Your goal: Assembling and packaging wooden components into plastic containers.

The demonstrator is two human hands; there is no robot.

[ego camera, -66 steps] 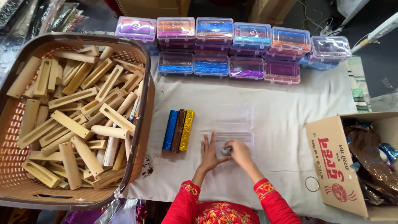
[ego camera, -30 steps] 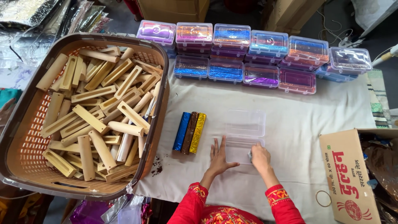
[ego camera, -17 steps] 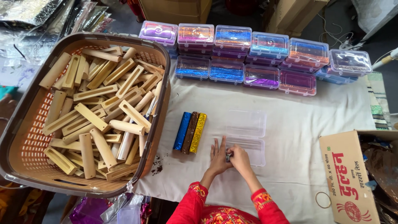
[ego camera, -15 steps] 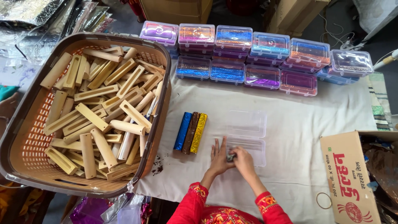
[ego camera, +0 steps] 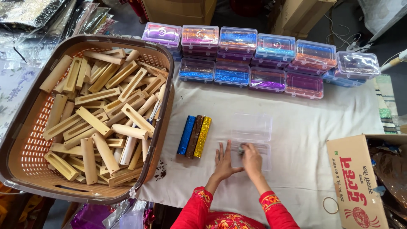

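Right hand has slid up inside the clear box, gripping a small cloth; left hand flat, fingers spread

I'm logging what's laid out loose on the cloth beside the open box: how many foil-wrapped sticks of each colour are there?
Blue stick: 1
Brown stick: 1
Gold stick: 1
Total: 3, side by side left of the open clear box.
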